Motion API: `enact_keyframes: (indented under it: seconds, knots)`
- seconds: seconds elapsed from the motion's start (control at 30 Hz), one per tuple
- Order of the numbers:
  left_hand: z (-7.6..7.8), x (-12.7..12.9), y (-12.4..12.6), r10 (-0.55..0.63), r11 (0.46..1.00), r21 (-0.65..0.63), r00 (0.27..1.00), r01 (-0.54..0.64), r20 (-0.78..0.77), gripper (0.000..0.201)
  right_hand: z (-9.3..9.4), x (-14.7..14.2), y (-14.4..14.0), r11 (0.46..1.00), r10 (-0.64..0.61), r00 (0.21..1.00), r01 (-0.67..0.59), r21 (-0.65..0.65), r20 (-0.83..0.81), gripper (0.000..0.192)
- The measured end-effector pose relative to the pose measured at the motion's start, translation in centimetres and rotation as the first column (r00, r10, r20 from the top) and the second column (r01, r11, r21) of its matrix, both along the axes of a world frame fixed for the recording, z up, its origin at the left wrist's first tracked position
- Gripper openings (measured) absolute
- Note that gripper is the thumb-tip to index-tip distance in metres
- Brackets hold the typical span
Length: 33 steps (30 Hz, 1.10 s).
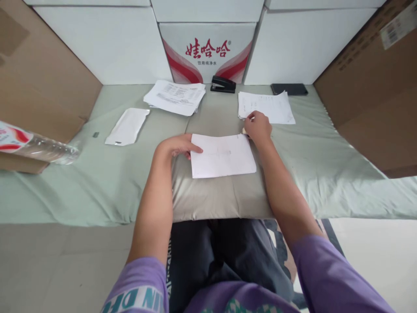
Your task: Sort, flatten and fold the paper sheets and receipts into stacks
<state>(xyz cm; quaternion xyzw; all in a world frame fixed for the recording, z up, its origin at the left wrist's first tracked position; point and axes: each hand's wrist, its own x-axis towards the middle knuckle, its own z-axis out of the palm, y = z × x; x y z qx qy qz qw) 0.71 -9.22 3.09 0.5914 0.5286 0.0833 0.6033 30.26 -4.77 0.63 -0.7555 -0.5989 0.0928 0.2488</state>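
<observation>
A thin stack of white paper sheets [221, 158] lies on the cloth in front of me, with faint print on top. My left hand [180, 145] grips its left edge, thumb above and fingers below. At the stack's top right corner is my right hand [259, 127], its fingers curled together. A small pale bit shows below those fingers by the corner; I cannot make out what it is. Just beyond this hand lies a second pile of printed sheets [269, 108]. A black stapler [223, 84] rests farther back, against a white carton.
Another printed paper pile [176, 96] lies at back left, near a white flat pouch [127, 126]. A black phone [289, 89] sits at back right. White cartons [208, 52] wall the back; brown cardboard [374, 95] stands at both sides. A water bottle [39, 145] lies left.
</observation>
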Motion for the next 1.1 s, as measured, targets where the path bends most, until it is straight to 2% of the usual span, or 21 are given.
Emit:
enact_keyframes:
  seconds: [0.43, 0.53, 0.7, 0.87, 1.03, 1.1]
  knots:
    - [-0.2, 0.3, -0.1, 0.052, 0.998, 0.027, 0.999, -0.052, 0.002, 0.056, 0.0, -0.1, -0.3, 1.000, 0.021, 0.999, -0.021, 0.000, 0.044, 0.020]
    - [0.0, 0.2, -0.2, 0.035, 0.999, 0.025, 0.999, -0.035, -0.012, 0.058, 0.0, -0.3, -0.2, 0.999, 0.016, 0.997, -0.013, -0.041, 0.074, 0.022]
    - [0.6, 0.4, -0.4, -0.072, 0.997, -0.017, 0.993, 0.071, -0.098, 0.051, 0.6, -0.6, -0.1, 0.984, 0.038, 0.996, -0.024, -0.175, 0.080, 0.026]
    - [2.0, 0.4, -0.8, -0.218, 0.976, -0.053, 0.968, 0.213, -0.129, 0.041, 1.2, -1.1, -0.2, 0.967, 0.077, 0.991, -0.048, -0.251, 0.110, 0.033]
    - [2.7, 0.4, -1.0, -0.097, 0.995, 0.014, 0.989, 0.099, -0.113, 0.036, 1.8, -1.4, -0.8, 0.960, 0.167, 0.976, -0.129, -0.248, 0.138, 0.040]
    - [2.6, 1.0, -1.1, -0.135, 0.991, 0.001, 0.983, 0.136, -0.122, 0.035, 2.0, -1.2, -0.9, 0.951, 0.202, 0.973, -0.168, -0.259, 0.110, 0.041]
